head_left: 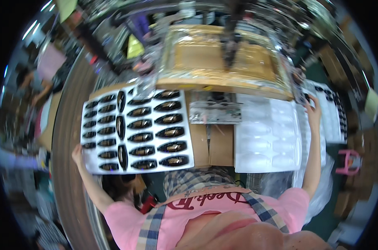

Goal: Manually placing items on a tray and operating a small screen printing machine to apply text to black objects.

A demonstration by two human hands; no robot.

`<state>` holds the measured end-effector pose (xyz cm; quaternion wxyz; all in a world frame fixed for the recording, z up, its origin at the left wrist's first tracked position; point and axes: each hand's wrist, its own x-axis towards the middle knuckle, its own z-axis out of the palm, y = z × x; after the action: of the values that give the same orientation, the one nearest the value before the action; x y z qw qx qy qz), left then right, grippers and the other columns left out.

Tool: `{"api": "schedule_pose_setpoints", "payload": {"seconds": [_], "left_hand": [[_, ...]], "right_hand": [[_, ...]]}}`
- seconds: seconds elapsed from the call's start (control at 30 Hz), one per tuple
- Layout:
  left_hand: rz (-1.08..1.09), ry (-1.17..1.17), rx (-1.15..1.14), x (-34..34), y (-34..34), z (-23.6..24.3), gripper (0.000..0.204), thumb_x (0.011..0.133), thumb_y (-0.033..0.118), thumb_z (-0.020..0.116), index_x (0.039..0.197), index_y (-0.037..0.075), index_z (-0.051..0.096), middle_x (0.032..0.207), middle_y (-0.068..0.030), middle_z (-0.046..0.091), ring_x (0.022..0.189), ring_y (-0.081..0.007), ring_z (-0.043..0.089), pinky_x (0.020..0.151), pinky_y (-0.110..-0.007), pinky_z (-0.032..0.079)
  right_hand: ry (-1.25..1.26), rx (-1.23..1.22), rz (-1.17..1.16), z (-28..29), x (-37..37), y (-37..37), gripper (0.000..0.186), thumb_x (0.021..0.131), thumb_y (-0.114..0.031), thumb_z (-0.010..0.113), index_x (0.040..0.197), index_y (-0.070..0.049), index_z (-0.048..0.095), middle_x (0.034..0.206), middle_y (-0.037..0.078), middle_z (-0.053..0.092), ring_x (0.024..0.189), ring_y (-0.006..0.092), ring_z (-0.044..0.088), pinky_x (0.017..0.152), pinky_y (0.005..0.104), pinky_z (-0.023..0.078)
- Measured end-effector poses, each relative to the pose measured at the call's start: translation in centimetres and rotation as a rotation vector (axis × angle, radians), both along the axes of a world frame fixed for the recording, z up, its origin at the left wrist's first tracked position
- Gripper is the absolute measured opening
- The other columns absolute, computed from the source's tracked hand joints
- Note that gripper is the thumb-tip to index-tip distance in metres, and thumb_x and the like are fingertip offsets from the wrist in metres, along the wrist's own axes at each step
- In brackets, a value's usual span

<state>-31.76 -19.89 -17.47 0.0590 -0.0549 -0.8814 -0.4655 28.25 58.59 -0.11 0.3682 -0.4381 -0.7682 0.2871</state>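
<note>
A white moulded tray [149,164] lies in front of me on the left. It carries rows of glossy black oval pieces [171,132] with gold print, some of them turned upright in one column. My left hand [77,154] is at the tray's left edge, fingers closed on its rim. Out to the right, my right hand [313,107] is raised beside the machine, its thumb and fingertips closed around a small dark piece [307,97], whose shape is blurred. Below that hand lies a whitish translucent tray [268,135] with hollow pockets.
A printing machine's tape-covered wooden frame [222,85] hangs ahead, above a metal plate [216,112]. At the far right are more trays with black pieces [342,121] and a pink stool [348,162]. A co-worker [32,85] sits at the left, beyond a long brown rail [68,125].
</note>
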Motion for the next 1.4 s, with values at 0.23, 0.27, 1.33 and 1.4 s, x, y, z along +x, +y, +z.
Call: {"api": "schedule_pose_setpoints", "payload": {"seconds": [0.23,0.27,1.33,1.4], "left_hand": [[0.084,0.284,-0.105,4.4,11.8,7.5,0.025,0.080,0.015,0.057,0.099,-0.002,0.060,0.094,-0.0129,0.062,0.086,-0.0167,0.057,0.077,-0.027,0.044],[-0.048,0.266,-0.015,4.6,13.7,8.5,0.025,0.083,0.013,0.055,0.101,-0.004,0.058,0.096,-0.0120,0.061,0.086,-0.0163,0.057,0.078,-0.027,0.044],[-0.981,-0.057,0.489,15.3,55.8,11.9,0.033,0.082,0.015,0.049,0.114,0.005,0.046,0.112,-0.0103,0.050,0.104,-0.0253,0.047,0.089,-0.038,0.037],[-0.964,-0.088,0.529,15.0,56.1,12.0,0.033,0.082,0.014,0.050,0.114,0.004,0.046,0.112,-0.0103,0.050,0.103,-0.0251,0.048,0.089,-0.037,0.037]], "right_hand": [[-0.234,-0.162,0.148,2.0,-0.9,-6.0,0.035,0.076,-0.022,0.062,0.105,-0.003,0.053,0.098,0.009,0.056,0.064,0.0133,0.058,0.056,0.0222,0.044],[-0.217,-0.142,0.151,1.6,-1.3,-5.9,0.036,0.077,-0.022,0.061,0.105,-0.003,0.053,0.101,0.011,0.055,0.064,0.0142,0.058,0.057,0.0226,0.045],[-0.049,0.134,0.447,1.5,-8.6,-11.2,0.040,0.073,-0.028,0.066,0.102,-0.003,0.053,0.097,0.010,0.056,0.078,0.0186,0.055,0.060,0.0257,0.044],[-0.143,0.081,0.492,1.4,-10.2,-11.2,0.042,0.072,-0.032,0.067,0.099,-0.002,0.055,0.092,0.011,0.058,0.073,0.0191,0.056,0.058,0.0263,0.044]]}}
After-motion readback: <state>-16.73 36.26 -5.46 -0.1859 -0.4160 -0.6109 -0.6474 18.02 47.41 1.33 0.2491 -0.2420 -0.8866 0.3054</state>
